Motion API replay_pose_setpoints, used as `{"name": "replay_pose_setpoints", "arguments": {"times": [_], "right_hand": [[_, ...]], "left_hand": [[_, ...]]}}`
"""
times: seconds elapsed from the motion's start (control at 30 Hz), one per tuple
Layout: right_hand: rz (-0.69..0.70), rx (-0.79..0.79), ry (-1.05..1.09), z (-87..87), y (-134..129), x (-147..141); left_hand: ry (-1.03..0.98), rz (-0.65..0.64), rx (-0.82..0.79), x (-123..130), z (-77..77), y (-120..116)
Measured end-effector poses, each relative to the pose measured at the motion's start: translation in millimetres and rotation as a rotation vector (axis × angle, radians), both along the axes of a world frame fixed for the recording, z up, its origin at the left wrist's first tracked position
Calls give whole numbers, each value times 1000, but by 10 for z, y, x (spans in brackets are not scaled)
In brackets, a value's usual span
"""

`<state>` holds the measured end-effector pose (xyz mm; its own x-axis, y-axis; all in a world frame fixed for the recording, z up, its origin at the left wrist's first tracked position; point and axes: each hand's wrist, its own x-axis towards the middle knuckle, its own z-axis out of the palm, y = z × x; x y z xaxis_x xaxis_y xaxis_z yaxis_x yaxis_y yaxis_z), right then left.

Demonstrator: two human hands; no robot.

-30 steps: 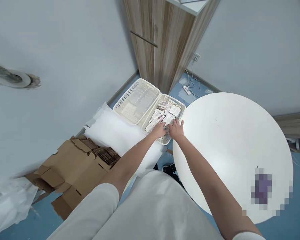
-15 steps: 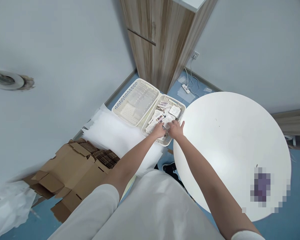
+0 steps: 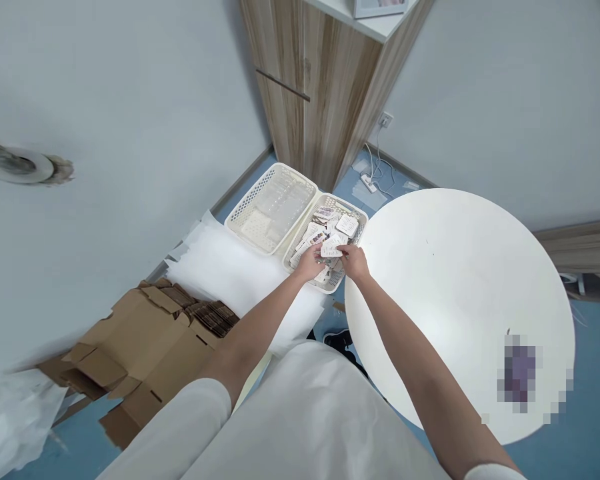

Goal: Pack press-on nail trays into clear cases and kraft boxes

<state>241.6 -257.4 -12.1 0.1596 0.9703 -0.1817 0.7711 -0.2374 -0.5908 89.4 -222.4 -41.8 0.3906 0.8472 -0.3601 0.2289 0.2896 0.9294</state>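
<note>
A small white printed card is held between my two hands, over the right-hand basket. My left hand pinches its left side, and my right hand grips its right edge with thumb and fingers. Below, the white perforated basket holds many loose printed cards. A neater stack of white cards lies at its far right. Beside it stands a second white basket with clear plastic packaging inside.
A round white table is on my right, with a blurred purple item on it. White sheets and flattened cardboard boxes lie to the left. Behind the baskets stands a wooden cabinet; a power strip is on the floor.
Both hands were reaching down among the cards in the basket. Now they are raised slightly with a white card held between them. The view has tilted up a little.
</note>
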Motion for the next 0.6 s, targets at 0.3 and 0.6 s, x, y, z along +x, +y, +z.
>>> {"name": "replay_pose_setpoints", "arguments": {"times": [0.3, 0.6], "right_hand": [[-250, 29, 503, 227, -178, -20], [-426, 48, 969, 488, -638, 25]], "left_hand": [[76, 65, 286, -123, 209, -39], [-198, 23, -36, -31, 440, -334]]}}
